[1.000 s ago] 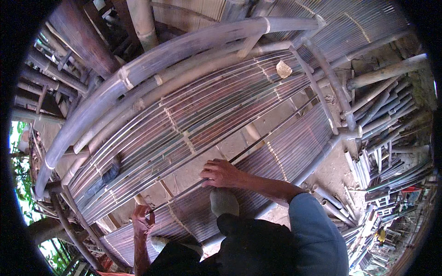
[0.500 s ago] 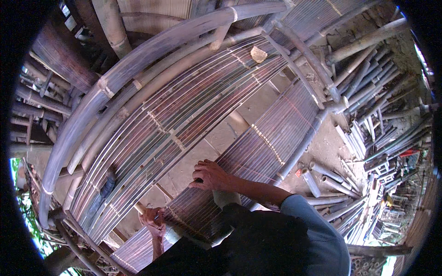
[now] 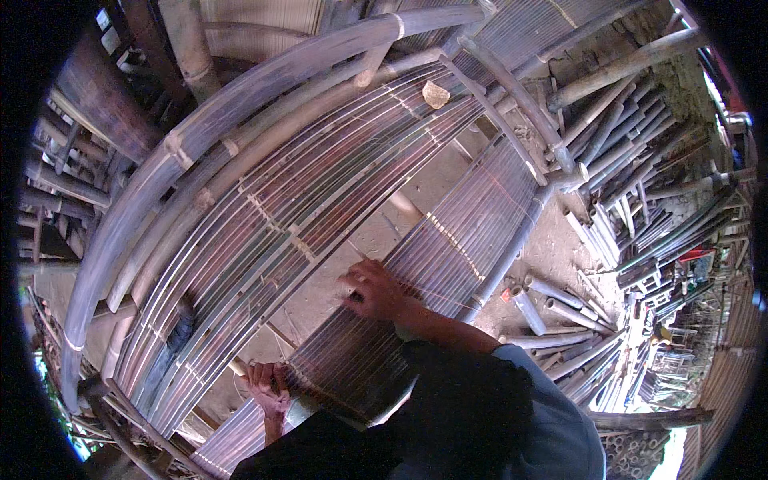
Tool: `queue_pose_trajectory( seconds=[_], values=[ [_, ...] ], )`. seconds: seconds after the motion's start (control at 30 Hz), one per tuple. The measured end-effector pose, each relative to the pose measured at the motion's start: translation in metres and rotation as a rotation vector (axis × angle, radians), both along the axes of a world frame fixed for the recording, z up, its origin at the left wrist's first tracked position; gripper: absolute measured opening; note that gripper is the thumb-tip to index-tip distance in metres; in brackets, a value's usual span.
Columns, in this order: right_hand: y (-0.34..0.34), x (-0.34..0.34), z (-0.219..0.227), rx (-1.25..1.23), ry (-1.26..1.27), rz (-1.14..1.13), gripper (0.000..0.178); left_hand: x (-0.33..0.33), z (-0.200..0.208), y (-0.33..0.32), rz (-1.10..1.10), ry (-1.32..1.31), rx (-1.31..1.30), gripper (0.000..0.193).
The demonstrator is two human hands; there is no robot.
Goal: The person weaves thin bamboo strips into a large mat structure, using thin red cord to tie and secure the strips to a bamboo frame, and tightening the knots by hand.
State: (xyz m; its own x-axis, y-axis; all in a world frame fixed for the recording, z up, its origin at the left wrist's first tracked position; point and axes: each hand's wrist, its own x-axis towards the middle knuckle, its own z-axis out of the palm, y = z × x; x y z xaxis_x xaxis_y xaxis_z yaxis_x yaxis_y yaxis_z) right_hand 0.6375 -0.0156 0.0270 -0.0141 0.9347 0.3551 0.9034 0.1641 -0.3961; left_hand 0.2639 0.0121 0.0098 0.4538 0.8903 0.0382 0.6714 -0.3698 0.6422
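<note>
Dark, narrow bamboo slats (image 3: 344,352), set side by side, form a long panel in front of me. My left hand (image 3: 268,388) is closed at the panel's far edge, its fingers bent; whatever they grip is hidden. Beside it shows the pale end of a bamboo piece (image 3: 238,366). My right hand (image 3: 374,292) hovers over the same edge farther right, its fingers curled and smeared by motion. A thin pinkish thread (image 3: 448,298) crosses the slats near my right wrist. A row of pale lashing (image 3: 456,246) crosses the slats farther right.
Beyond a gap lies a bench-like frame of long slats (image 3: 296,200) with thick bamboo rails (image 3: 280,72). On it are a pale lump (image 3: 435,94) and a dark bundle (image 3: 182,322). A bamboo pole (image 3: 512,260) edges my panel. Cut bamboo pieces (image 3: 560,312) lie at right.
My right hand has shifted slightly right and its fingers have loosened and blurred. My left hand stays at the panel's edge. The whole view has moved slightly.
</note>
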Motion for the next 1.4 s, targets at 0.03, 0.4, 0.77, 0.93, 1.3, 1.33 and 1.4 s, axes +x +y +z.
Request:
queue_pose_trajectory(
  seconds=[0.03,0.4,0.77,0.93,1.3,1.33,1.4],
  values=[
    [-0.003,0.021,0.000,0.029,-0.039,-0.062,0.035,-0.002,-0.001,0.000,-0.036,0.086,0.101,0.013],
    [-0.064,0.237,0.029,-0.237,-0.236,-0.299,0.045,0.017,0.051,0.034,-0.065,0.049,0.206,0.023],
    [-0.094,0.181,0.024,-0.361,0.329,0.406,0.036,0.092,0.211,0.109,-0.253,0.364,0.404,0.013],
    [-0.075,0.199,0.017,-0.074,0.472,-0.251,0.048,0.150,0.282,0.128,-0.349,0.532,0.450,0.014],
    [-0.064,0.278,0.004,0.159,0.230,-0.701,0.017,0.281,0.255,0.150,-0.814,0.540,0.338,0.015],
    [-0.073,0.296,0.014,0.207,0.290,-0.784,0.019,0.302,0.223,0.147,-0.872,0.372,0.410,0.017],
    [-0.082,0.326,0.028,0.211,0.155,-0.868,0.026,0.347,0.156,0.128,-0.785,0.169,0.280,0.022]
  ],
)
